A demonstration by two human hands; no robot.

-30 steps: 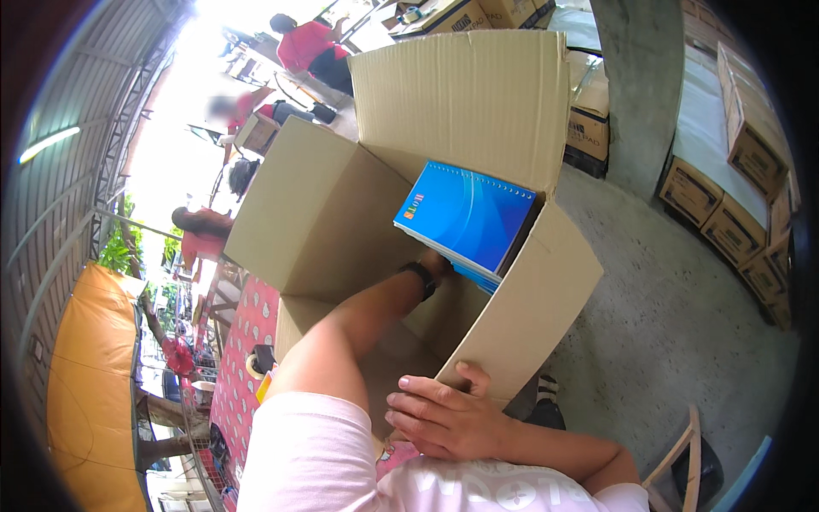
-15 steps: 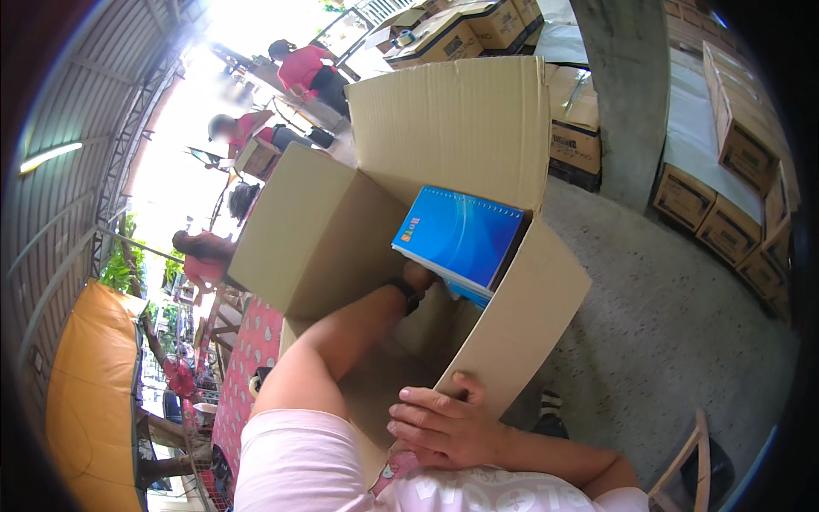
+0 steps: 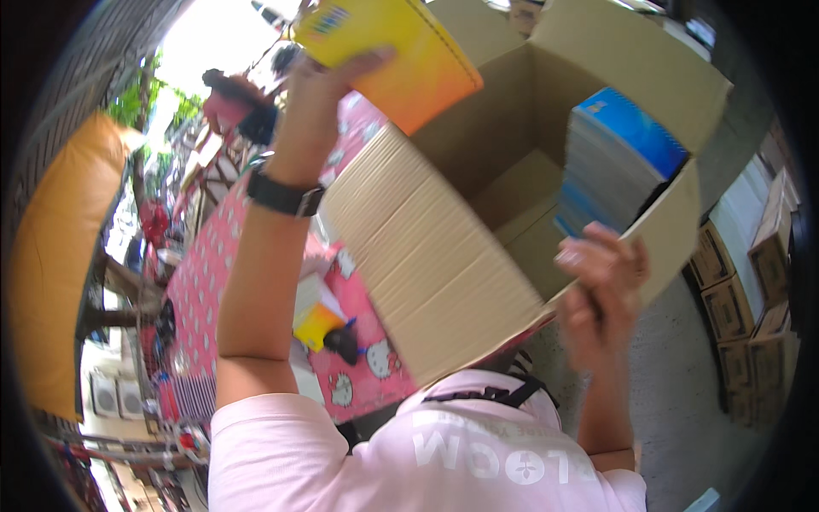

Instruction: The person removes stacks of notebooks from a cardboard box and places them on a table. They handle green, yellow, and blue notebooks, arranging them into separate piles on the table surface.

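Observation:
A yellow-orange spiral notebook [image 3: 409, 64] is raised above the table at the upper left of the carton, with my left hand [image 3: 328, 90] closed on its near edge. Whether it is one notebook or several I cannot tell. The open cardboard box [image 3: 426, 264] stands tilted in view with its flaps spread. Inside, against its right wall, rises a tall stack of blue spiral notebooks [image 3: 610, 158]. My right hand [image 3: 601, 294] is beside the box's near right edge, below the stack, blurred, its fingers apart and nothing visible in them.
A table with a pink patterned cloth [image 3: 226, 264] lies left of the box. A small yellow-and-white item [image 3: 314, 324] and a black object [image 3: 343, 346] rest on it. Another person [image 3: 239, 107] is beyond the table. Stacked cartons [image 3: 725, 303] stand at the right.
My left hand has come out of the box and now holds a yellow-orange notebook at the upper left. The right hand has let go of the box flap. The view has shifted.

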